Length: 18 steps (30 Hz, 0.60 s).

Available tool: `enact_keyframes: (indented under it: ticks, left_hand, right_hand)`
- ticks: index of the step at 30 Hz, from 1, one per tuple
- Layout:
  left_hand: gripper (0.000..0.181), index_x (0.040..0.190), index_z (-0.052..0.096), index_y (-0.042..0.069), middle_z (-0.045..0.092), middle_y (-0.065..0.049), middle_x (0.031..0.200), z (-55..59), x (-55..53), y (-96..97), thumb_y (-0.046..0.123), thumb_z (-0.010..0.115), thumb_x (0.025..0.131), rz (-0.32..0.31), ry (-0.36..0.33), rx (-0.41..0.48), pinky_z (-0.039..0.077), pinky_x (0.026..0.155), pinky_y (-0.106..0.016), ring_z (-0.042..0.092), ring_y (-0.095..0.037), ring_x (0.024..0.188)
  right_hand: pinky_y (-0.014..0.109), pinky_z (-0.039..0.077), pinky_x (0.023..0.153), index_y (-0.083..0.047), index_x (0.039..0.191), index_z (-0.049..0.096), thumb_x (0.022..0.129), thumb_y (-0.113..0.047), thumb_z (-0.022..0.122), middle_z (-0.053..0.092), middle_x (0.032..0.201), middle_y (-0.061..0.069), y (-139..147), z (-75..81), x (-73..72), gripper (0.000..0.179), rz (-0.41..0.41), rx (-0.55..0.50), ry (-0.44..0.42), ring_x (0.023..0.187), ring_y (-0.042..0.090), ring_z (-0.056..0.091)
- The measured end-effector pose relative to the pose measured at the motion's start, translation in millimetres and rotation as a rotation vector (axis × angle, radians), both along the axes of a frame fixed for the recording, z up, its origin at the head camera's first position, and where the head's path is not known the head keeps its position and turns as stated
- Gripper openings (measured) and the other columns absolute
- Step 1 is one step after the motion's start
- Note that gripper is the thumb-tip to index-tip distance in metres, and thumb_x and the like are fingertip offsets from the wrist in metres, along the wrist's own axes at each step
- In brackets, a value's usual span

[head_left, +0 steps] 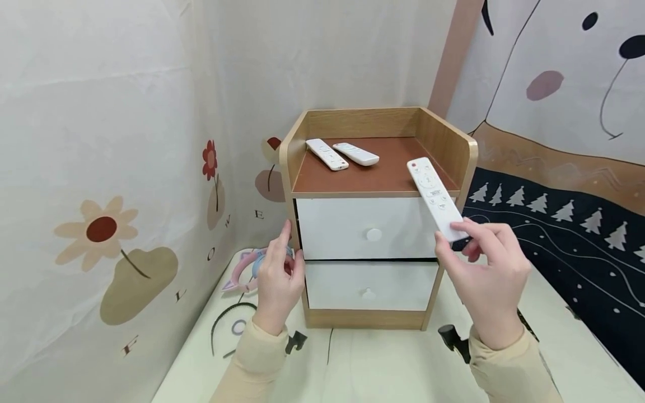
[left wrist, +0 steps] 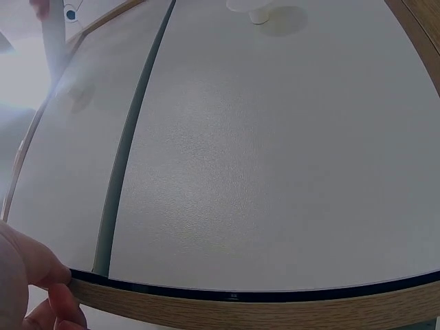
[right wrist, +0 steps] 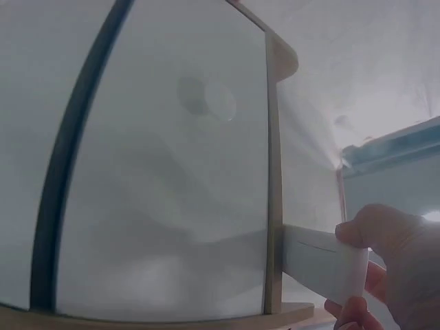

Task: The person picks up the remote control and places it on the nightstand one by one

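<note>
My right hand (head_left: pixel 486 263) pinches the lower end of a white remote control (head_left: pixel 434 196), its buttons facing up and its far end over the front right of the cabinet top. In the right wrist view the same remote control (right wrist: pixel 323 261) shows its plain back beside the cabinet's edge. My left hand (head_left: pixel 279 277) rests its fingers at the left side of the small wooden cabinet (head_left: pixel 365 319), near the upper drawer. Two more white remotes, one (head_left: pixel 327 154) at the left and one (head_left: pixel 356 154) beside it, lie on the brown top.
The cabinet has two white drawers, an upper one (head_left: pixel 347 224) and a lower one (head_left: pixel 347 285), each with a round knob. Pink and blue headphones (head_left: pixel 247 268) and a black headband (head_left: pixel 221 319) lie on the white table (head_left: pixel 373 369) to the left. Patterned curtains stand behind.
</note>
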<state>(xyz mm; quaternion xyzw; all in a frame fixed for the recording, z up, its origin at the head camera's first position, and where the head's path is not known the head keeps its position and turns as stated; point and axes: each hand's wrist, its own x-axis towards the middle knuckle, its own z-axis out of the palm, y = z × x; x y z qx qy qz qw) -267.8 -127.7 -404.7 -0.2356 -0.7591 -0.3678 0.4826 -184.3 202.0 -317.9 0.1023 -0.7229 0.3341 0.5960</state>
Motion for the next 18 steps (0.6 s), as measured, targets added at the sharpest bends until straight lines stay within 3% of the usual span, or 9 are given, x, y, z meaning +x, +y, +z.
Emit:
enact_keyframes:
  ticks: [8, 18]
  left_hand:
    - [0.072, 0.164, 0.049, 0.004, 0.069, -0.019, 0.115, -1.4, 0.5, 1.1, -0.009, 0.069, 0.096, -0.007, 0.007, 0.01, 0.048, 0.056, -0.021, 0.053, -0.013, 0.063]
    - [0.072, 0.163, 0.049, 0.003, 0.069, -0.019, 0.114, -0.1, -1.0, 1.6, -0.01, 0.07, 0.096, -0.009, 0.023, 0.012, 0.049, 0.055, -0.023, 0.054, -0.014, 0.063]
  right_hand:
    - [0.005, 0.035, 0.069, -0.003, 0.113, 0.085, 0.088, -0.016, 0.088, 0.062, 0.092, 0.02, -9, 24.4, -12.8, 0.029, -0.033, 0.032, -0.104, 0.077, -0.005, 0.045]
    - [0.014, 0.032, 0.07, -0.005, 0.116, 0.083, 0.093, -0.02, 0.086, 0.063, 0.098, 0.021, -19, 49.0, -24.9, 0.028, -0.044, 0.104, -0.191, 0.073, 0.017, 0.052]
